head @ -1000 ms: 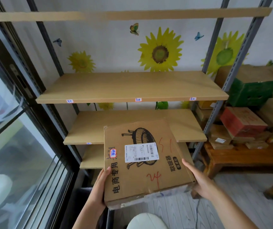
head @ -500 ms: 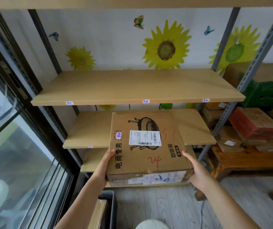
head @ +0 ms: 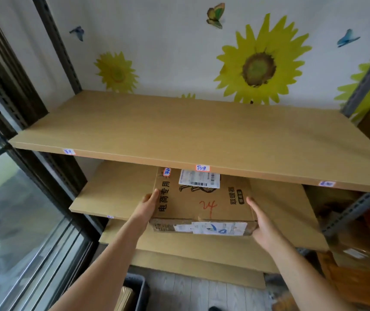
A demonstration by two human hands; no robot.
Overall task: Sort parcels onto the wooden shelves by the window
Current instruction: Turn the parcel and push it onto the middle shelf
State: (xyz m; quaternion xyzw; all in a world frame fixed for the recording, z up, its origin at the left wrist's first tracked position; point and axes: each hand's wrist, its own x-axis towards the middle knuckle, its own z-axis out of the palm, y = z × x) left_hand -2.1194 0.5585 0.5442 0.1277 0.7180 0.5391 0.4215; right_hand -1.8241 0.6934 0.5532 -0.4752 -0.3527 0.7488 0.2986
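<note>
The flat brown cardboard parcel (head: 202, 203), carried at chest height a second ago, now lies part-way in on the second wooden shelf (head: 116, 194), its far end under the wooden shelf above (head: 179, 131); placement looks nearly done. It bears a white shipping label, printed black characters and a red "24". The left hand (head: 148, 204) and right hand (head: 261, 223) press flat against its sides, clasping it between them.

Bare upper wooden shelf (head: 179, 133); below it, middle shelf (head: 116, 194) bearing a cardboard parcel (head: 202, 205).
</note>
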